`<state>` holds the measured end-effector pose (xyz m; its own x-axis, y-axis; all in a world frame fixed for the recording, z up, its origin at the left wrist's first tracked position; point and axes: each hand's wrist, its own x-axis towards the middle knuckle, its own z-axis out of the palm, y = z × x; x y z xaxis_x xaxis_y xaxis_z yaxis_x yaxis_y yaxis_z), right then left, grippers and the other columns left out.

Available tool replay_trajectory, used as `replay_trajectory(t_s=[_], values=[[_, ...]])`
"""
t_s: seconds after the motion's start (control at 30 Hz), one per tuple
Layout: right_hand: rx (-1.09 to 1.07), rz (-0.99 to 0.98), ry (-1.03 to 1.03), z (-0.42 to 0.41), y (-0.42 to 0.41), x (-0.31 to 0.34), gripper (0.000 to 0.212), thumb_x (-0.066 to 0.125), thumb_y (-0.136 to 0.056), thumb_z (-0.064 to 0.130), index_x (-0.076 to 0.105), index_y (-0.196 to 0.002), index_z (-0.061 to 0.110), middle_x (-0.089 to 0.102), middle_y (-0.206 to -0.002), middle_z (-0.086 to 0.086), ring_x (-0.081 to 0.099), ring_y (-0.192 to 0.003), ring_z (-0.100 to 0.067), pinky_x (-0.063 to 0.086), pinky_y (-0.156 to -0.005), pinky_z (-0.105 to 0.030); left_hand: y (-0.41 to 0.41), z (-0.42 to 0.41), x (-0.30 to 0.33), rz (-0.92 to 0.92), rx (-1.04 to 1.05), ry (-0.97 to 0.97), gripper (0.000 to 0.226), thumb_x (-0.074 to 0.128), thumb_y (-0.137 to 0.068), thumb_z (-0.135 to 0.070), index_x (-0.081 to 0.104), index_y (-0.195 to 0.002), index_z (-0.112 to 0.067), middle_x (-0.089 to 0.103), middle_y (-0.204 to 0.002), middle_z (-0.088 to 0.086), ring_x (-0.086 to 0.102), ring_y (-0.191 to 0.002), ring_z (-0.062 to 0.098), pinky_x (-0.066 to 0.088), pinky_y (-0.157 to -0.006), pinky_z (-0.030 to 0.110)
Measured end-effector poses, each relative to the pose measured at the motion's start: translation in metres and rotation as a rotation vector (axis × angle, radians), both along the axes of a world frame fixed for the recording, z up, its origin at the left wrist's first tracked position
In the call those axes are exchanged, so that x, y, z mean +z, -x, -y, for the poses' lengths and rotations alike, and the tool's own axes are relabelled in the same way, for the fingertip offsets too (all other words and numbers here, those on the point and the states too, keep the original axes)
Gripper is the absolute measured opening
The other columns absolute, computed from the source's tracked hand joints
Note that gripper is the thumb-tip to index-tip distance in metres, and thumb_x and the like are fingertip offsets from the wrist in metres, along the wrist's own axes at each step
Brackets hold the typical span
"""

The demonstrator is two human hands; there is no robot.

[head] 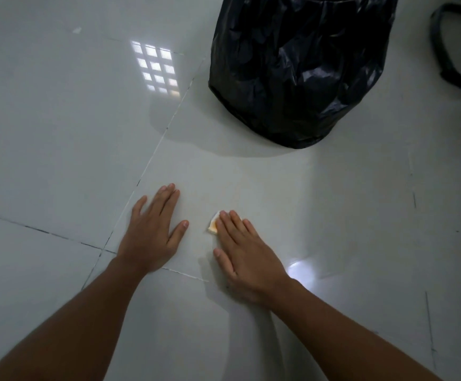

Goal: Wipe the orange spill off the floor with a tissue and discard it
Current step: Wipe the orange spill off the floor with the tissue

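Note:
My right hand point(244, 250) lies flat on the white tiled floor point(58, 133), pressing a folded white tissue point(213, 223) under its fingers. Only the tissue's left corner shows, stained orange. My left hand point(152, 229) rests flat on the floor to the left, fingers spread, holding nothing. A faint orange smear point(225, 185) shows on the tile beyond the hands. A bin lined with a black plastic bag point(300, 70) stands farther off, up and to the right.
A black curved frame, perhaps a chair base point(449, 45), sits at the top right. Grout lines cross the floor beside my left hand. A window's reflection point(156, 67) gleams on the tiles at upper left.

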<state>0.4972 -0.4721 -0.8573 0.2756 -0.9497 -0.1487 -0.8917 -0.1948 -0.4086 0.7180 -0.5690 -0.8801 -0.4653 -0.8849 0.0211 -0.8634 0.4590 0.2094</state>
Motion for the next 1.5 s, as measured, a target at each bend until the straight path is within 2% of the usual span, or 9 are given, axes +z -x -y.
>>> replay_trajectory(t_s=[0.17,0.37,0.5,0.6,0.8,1.03,1.17,1.3,1.5], values=[[-0.065,-0.124,0.036,-0.025,0.038,-0.004,0.068,0.014,-0.101,0.047,0.014,-0.159,0.011,0.008,-0.167,-0.003,0.0,-0.155,-0.018,-0.004,-0.125,-0.032,0.002,-0.001,0.002,-0.006,0.005,0.004,0.07,0.03,-0.096,-0.05,0.032,-0.154,-0.01,0.03,-0.164,0.006,0.027,-0.152,0.019,0.02,-0.122,0.049],[-0.452,-0.179,0.051,-0.028,0.103,-0.006,0.068,0.021,-0.102,0.044,0.012,-0.159,0.008,0.008,-0.168,-0.007,-0.001,-0.155,-0.019,-0.004,-0.124,-0.032,0.001,-0.002,0.002,-0.026,0.006,0.02,0.069,0.032,-0.095,-0.049,0.033,-0.153,-0.01,0.032,-0.163,0.006,0.027,-0.152,0.019,0.019,-0.122,0.048],[-0.634,-0.077,-0.006,-0.007,0.118,-0.008,0.07,0.02,-0.103,0.046,0.005,-0.158,0.006,0.002,-0.168,-0.009,-0.006,-0.155,-0.02,-0.006,-0.124,-0.034,0.003,-0.002,0.002,-0.029,0.007,0.023,0.069,0.033,-0.095,-0.049,0.034,-0.152,-0.01,0.032,-0.163,0.007,0.029,-0.151,0.021,0.021,-0.122,0.05],[-0.682,-0.009,-0.027,0.019,0.114,-0.007,0.075,0.02,-0.102,0.051,-0.001,-0.158,0.006,-0.004,-0.168,-0.009,-0.012,-0.154,-0.02,-0.007,-0.124,-0.036,0.003,-0.002,0.003,-0.033,0.007,0.025,0.069,0.033,-0.095,-0.048,0.035,-0.152,-0.009,0.034,-0.162,0.007,0.03,-0.151,0.021,0.023,-0.122,0.051],[-0.538,0.026,-0.064,0.068,0.103,-0.004,0.078,0.018,-0.101,0.055,-0.004,-0.158,0.007,-0.011,-0.167,-0.008,-0.017,-0.152,-0.019,-0.01,-0.123,-0.036,0.003,-0.002,0.004,-0.036,0.005,0.027,0.07,0.034,-0.095,-0.048,0.036,-0.152,-0.008,0.034,-0.162,0.007,0.03,-0.151,0.021,0.022,-0.123,0.05],[-0.288,0.019,-0.088,0.122,0.077,0.002,0.067,0.027,-0.105,0.035,-0.002,-0.158,0.006,-0.009,-0.167,-0.011,-0.015,-0.153,-0.022,-0.011,-0.122,-0.033,0.002,-0.001,0.004,-0.055,0.007,0.003,0.071,0.036,-0.095,-0.048,0.032,-0.154,-0.007,0.032,-0.163,0.007,0.028,-0.152,0.02,0.024,-0.123,0.051],[-0.202,0.01,-0.093,0.148,0.061,0.002,0.064,0.025,-0.106,0.033,-0.001,-0.158,0.006,-0.008,-0.167,-0.01,-0.014,-0.153,-0.021,-0.009,-0.123,-0.033,0.0,0.001,0.006,-0.074,0.001,-0.025,0.069,0.037,-0.096,-0.043,0.031,-0.154,-0.007,0.031,-0.164,0.006,0.025,-0.153,0.02,0.024,-0.123,0.051],[-0.105,-0.007,-0.068,0.142,0.053,-0.002,0.064,0.023,-0.106,0.034,-0.001,-0.159,0.008,-0.009,-0.168,-0.008,-0.014,-0.153,-0.019,-0.009,-0.123,-0.033,0.0,0.0,0.008,-0.08,-0.001,-0.035,0.064,0.033,-0.094,-0.032,0.033,-0.153,-0.006,0.032,-0.163,0.006,0.025,-0.153,0.019,0.022,-0.123,0.05],[0.035,-0.019,-0.025,0.099,0.035,-0.001,0.064,0.027,-0.105,0.033,0.004,-0.159,0.009,-0.001,-0.168,-0.008,-0.007,-0.154,-0.021,-0.006,-0.124,-0.033,0.001,-0.002,0.008,-0.06,0.003,-0.012,0.064,0.032,-0.093,-0.031,0.035,-0.152,-0.006,0.034,-0.162,0.007,0.029,-0.151,0.019,0.023,-0.123,0.05]])
